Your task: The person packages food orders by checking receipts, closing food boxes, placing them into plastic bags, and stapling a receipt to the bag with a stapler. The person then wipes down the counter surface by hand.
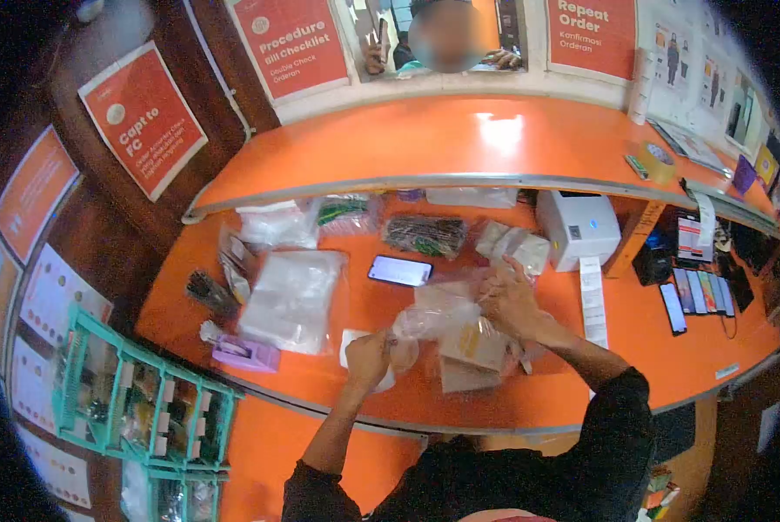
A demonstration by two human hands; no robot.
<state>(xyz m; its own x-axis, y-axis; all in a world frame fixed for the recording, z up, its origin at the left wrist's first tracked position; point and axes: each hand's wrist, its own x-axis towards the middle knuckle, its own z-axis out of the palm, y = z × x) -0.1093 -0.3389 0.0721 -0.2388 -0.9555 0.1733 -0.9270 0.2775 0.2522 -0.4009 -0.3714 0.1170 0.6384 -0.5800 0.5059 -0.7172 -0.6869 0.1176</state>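
Note:
Clear plastic wrap (438, 320) stretches between my two hands over brown paper packages (472, 348) on the orange counter (364, 387). My left hand (370, 358) is closed at the wrap's left end, beside a white paper (350, 337). At the right, my right hand (507, 298) is closed on the upper right part of the plastic, its fingertips partly blurred. A lit phone (400, 271) lies just above the plastic. Left of it rests a stack of clear plastic bags (290, 296).
A white printer (579, 228) trails a long receipt (593, 300) at the right. Several phones (703, 291) lie farther right. A purple tape dispenser (244, 352) sits at the left. The raised shelf's metal edge (485, 181) runs across the back. Beyond the window is a person (446, 39).

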